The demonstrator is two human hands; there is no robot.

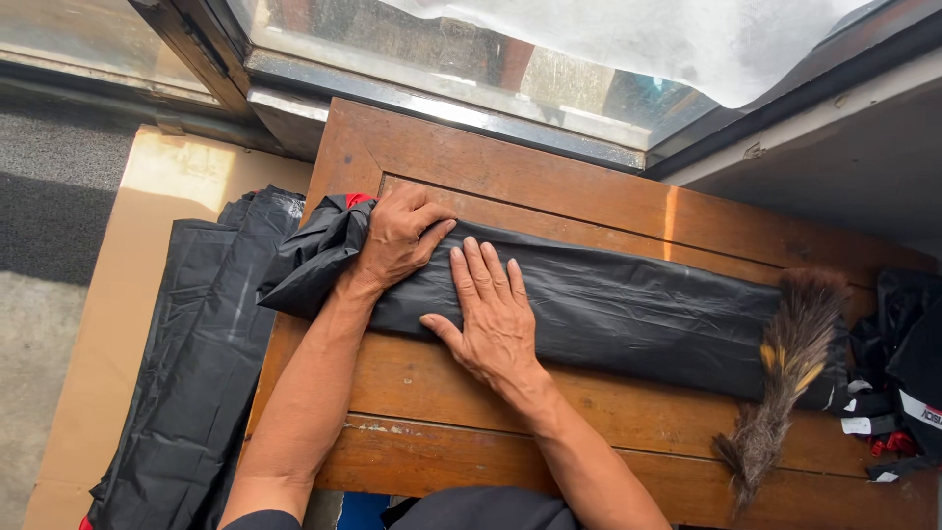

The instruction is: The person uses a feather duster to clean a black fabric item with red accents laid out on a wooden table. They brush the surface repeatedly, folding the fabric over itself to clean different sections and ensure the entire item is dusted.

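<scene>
At the far left we see a stack of black plastic bags (196,363) lying on a sheet of brown cardboard (108,324) on the floor, just beside the wooden table (549,186). Moving right, our left hand (397,236) rests on the left end of a long folded black plastic bag (628,304), fingers curled and pressing down where the bag bunches up and overhangs the table's edge; a bit of red shows at that bunched end. Just beside it, our right hand (491,314) lies open and flat, palm down on the same bag, fingers spread and pointing toward the window (471,59). The bag stretches across the table top to the right. Its right end is covered by a feather duster (785,373) that lies across it, tilted. At the far right we see a heap of dark packaged items (903,393) with red and white bits.
</scene>
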